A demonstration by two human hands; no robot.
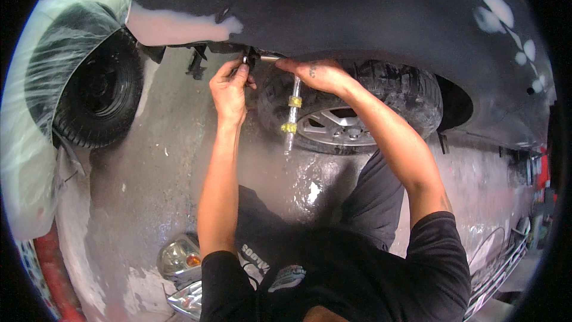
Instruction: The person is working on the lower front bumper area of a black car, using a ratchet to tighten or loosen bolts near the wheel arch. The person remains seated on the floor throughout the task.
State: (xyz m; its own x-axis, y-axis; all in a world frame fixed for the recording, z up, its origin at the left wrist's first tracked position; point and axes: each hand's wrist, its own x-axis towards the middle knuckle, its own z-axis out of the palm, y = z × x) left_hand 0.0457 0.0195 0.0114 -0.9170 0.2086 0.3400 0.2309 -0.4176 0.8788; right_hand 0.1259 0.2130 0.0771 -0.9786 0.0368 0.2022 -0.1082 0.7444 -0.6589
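Note:
My right hand (pixel 316 76) is closed around the head of a socket wrench. Below the hand hangs the wrench's metal handle (pixel 291 120), wrapped with two yellow bands. A short metal shaft (pixel 269 58) points left from my right fingers toward a small dark part (pixel 252 56) under the edge of the dark car body panel (pixel 310 12). My left hand (pixel 229 92) pinches at that spot, thumb up beside a small shiny metal piece (pixel 245 59). What exactly the left fingers hold is too small to tell.
Behind the wrench is a car wheel (pixel 357 113) with a silver rim. At left, another wheel (pixel 101 95) sits under plastic-covered bodywork (pixel 30 161). A headlamp (pixel 182 256) lies on the wet-looking floor (pixel 149 191) near my left elbow. A grille-like trim piece (pixel 500 268) rests at lower right.

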